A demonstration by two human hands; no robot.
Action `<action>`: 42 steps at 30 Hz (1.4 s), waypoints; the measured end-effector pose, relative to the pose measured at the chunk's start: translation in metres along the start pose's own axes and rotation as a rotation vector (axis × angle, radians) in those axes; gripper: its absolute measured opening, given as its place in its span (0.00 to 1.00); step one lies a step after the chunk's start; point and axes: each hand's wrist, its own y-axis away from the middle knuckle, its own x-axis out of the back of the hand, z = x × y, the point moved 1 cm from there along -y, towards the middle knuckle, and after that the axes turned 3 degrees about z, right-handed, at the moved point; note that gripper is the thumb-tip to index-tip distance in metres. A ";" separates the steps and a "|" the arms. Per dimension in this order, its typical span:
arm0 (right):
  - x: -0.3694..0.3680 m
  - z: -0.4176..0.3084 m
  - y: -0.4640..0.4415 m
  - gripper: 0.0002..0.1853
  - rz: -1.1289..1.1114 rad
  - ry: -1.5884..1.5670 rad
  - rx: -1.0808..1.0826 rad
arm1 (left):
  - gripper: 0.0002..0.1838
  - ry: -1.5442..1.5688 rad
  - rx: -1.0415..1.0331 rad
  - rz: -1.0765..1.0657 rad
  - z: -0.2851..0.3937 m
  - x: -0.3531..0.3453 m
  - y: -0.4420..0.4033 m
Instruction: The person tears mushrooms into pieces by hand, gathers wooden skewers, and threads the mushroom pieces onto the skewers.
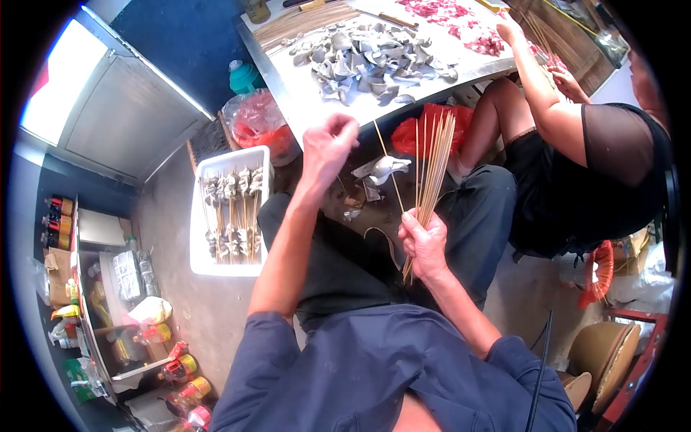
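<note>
My right hand (426, 241) is closed around a bundle of thin wooden skewers (434, 169), which fan slightly at the top. One skewer (393, 180) leans away to the left, with a grey-white curled food piece (389, 168) threaded on it. My left hand (330, 147) is raised by the table's front edge, its fingers curled together; whatever may be between them is hidden. Just beyond lies a heap of similar grey-white pieces (371, 61) on the white tabletop (302, 90).
A white tray (200, 263) of loaded skewers stands on the floor at left. Loose skewers (302, 27) and red meat pieces (468, 29) lie on the table. A co-worker (576, 173) sits at right, hands near the meat. Red plastic bags (414, 137) are under the table; shelves hold bottles.
</note>
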 end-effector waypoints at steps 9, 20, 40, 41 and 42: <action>0.000 0.003 0.007 0.05 -0.028 -0.002 -0.031 | 0.10 -0.771 -0.215 0.122 -0.012 0.004 -0.080; -0.005 0.008 0.008 0.05 -0.063 -0.002 -0.069 | 0.12 0.165 0.065 0.101 -0.013 0.024 -0.045; -0.008 0.010 0.007 0.04 -0.099 0.010 -0.043 | 0.20 0.671 0.110 -0.073 0.002 -0.003 0.008; -0.008 0.011 0.007 0.04 -0.099 0.009 -0.044 | 0.19 0.666 0.119 -0.090 0.002 -0.002 0.008; -0.007 0.012 0.006 0.04 -0.095 0.017 -0.043 | 0.19 0.665 0.120 -0.090 0.001 -0.003 0.008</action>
